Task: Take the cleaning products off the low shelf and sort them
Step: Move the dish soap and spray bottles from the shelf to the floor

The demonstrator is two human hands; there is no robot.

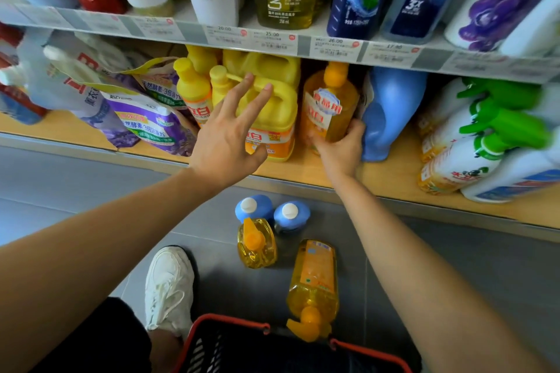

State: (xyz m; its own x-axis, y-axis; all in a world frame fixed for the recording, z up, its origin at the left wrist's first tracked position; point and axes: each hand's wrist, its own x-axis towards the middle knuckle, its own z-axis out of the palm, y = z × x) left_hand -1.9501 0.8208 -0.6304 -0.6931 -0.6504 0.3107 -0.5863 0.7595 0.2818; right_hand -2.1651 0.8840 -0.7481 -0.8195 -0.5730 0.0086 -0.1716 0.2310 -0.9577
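Observation:
On the low wooden shelf (333, 172) stands an orange pump bottle of dish soap (330, 100); my right hand (341, 148) grips its lower part. My left hand (227, 136) hovers with fingers spread in front of a big yellow jug (272, 106), fingertips at its handle. To the jug's left stand two yellow bottles (194, 85) and purple refill pouches (148, 121). A blue bottle (391, 112) stands to the right of the orange one. On the floor are two blue bottles (291, 215), an upright orange pump bottle (257, 244) and another one lying down (315, 285).
Green-trigger spray bottles (472, 145) lie stacked at the shelf's right end. The upper shelf (272, 39) carries shampoo and body-wash bottles with price tags on its edge. A red shopping basket (242, 345) sits on the grey floor by my white shoe (169, 285).

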